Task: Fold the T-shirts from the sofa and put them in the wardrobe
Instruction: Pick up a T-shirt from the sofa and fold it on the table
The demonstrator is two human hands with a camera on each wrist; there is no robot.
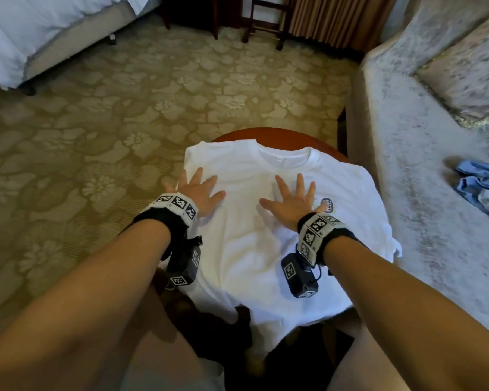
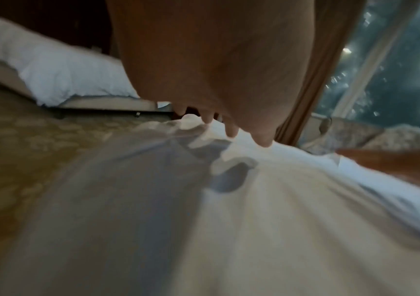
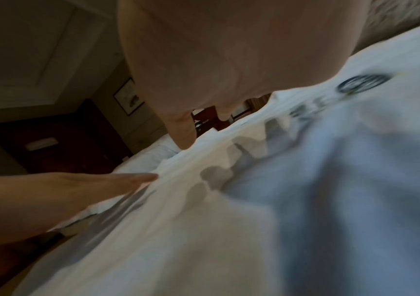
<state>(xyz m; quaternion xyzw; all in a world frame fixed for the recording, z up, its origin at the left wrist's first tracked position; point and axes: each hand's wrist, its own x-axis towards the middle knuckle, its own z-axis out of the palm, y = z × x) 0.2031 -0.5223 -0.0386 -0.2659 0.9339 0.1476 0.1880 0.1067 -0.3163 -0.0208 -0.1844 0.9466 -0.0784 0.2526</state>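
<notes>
A white T-shirt (image 1: 243, 249) with a small round blue logo (image 1: 327, 205) lies spread face up over a round wooden table (image 1: 266, 134), collar away from me. My left hand (image 1: 198, 190) lies flat on the shirt's left shoulder with fingers spread. My right hand (image 1: 290, 197) lies flat on the chest, just left of the logo, fingers also spread. In the left wrist view the left hand (image 2: 229, 124) hovers low over the white T-shirt (image 2: 254, 220). In the right wrist view the right hand (image 3: 204, 120) presses the white T-shirt (image 3: 229, 220) near the logo (image 3: 363, 82).
A pale patterned sofa (image 1: 424, 193) stands at the right, with crumpled blue and white clothes (image 1: 483, 187) on its seat and a cushion (image 1: 469, 83) behind. A bed (image 1: 40, 32) with white linen is far left. Patterned carpet (image 1: 110, 122) and dark wooden furniture legs (image 1: 263, 24) lie beyond the table.
</notes>
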